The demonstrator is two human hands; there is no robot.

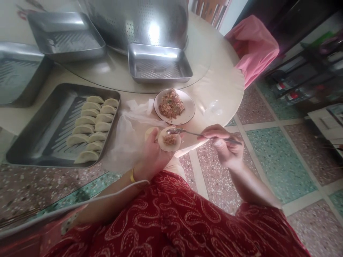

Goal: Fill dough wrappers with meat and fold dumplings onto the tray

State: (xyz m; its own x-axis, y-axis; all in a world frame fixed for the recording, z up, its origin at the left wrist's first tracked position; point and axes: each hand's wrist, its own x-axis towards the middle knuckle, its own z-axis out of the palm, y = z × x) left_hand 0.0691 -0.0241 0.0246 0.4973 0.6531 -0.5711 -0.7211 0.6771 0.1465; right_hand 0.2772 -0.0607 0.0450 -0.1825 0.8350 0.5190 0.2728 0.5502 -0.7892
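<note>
At the near edge of the tabletop (222,82), a wrapper (161,140) lies spread on the left hand (155,153), filling (170,139) set in its middle; this piece looks about half done, filled but not folded. The left hand cups it palm up, thumb along its left rim, gripping it lightly. The right hand (225,144) comes in from the right, thumb and fingers pinching a spoon (191,133) held almost level, its bowl over the wrapper's far side (whether it touches the filling, I cannot tell). To the left, the near tray (50,125) holds two rows of folded dumplings (84,129), apparently finished. Slightly farther, a plate (190,110) carries a mound (171,103) of mixture, so plenty seems left to use. Beyond stand three more trays (160,69) and a big perforated pot (139,21).
</note>
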